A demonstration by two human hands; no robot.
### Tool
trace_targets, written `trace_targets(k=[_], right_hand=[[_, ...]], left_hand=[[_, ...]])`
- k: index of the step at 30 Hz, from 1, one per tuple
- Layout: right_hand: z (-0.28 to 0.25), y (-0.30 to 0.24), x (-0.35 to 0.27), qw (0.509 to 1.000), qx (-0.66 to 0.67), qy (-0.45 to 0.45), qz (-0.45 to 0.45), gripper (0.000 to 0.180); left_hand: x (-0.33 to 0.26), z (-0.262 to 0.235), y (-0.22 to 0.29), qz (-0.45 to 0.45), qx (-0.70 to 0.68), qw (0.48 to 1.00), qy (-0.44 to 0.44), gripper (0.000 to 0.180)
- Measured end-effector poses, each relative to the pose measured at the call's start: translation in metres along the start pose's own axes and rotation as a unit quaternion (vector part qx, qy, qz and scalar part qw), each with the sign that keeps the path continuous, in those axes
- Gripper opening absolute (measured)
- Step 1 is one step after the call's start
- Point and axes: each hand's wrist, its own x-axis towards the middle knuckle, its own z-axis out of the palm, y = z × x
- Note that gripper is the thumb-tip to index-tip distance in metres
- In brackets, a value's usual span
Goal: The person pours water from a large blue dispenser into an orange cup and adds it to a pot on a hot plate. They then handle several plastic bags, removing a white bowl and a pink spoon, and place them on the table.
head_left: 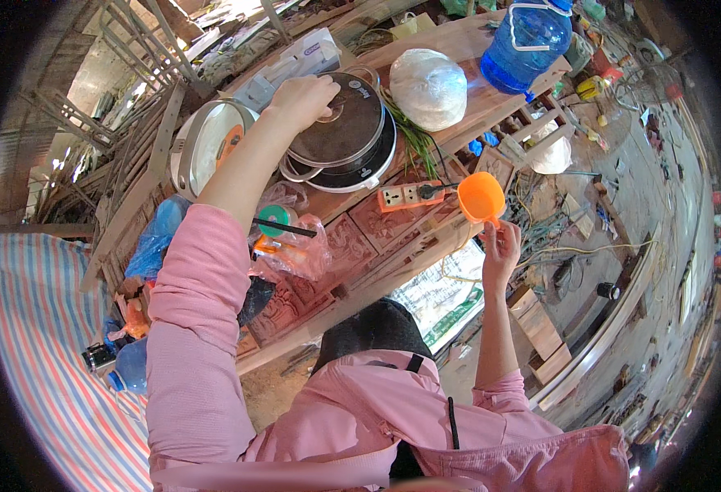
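My left hand (pixel 301 100) fingers clamp the pot lid (pixel 337 121) rim to steady it, right hand (pixel 500 250) fingers pinch the orange cup (pixel 481 198) handle, holding it upright just above them.

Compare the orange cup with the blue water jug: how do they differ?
The orange cup is small, opaque and held up by the right hand; the blue water jug is far bigger, see-through and stands untouched on the wooden table. Both look plastic.

A cluttered woodworking shed; carved wooden panels (pixel 352 246), stacked timber frames (pixel 143 37), loose cables (pixel 541 221) across the floor.
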Motion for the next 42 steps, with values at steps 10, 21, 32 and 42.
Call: trace_targets(k=[10,21,32,42], right_hand=[[0.039,-0.031,-0.018,0.984,0.112,-0.138,-0.008,0.016],[0.109,-0.090,-0.045,0.923,0.173,-0.342,0.014,0.014],[0.181,-0.236,-0.118,0.861,0.272,-0.429,-0.034,0.017],[0.034,-0.161,-0.053,0.978,0.192,0.037,-0.071,0.041]], left_hand=[[-0.139,0.019,0.061,-0.114,-0.294,0.900,0.302,0.039],[-0.450,0.128,0.222,-0.430,-0.533,0.727,0.053,0.035],[-0.559,0.154,0.256,-0.595,-0.507,0.589,0.205,0.027],[-0.673,0.240,0.170,-0.660,-0.528,0.341,0.411,0.035]])
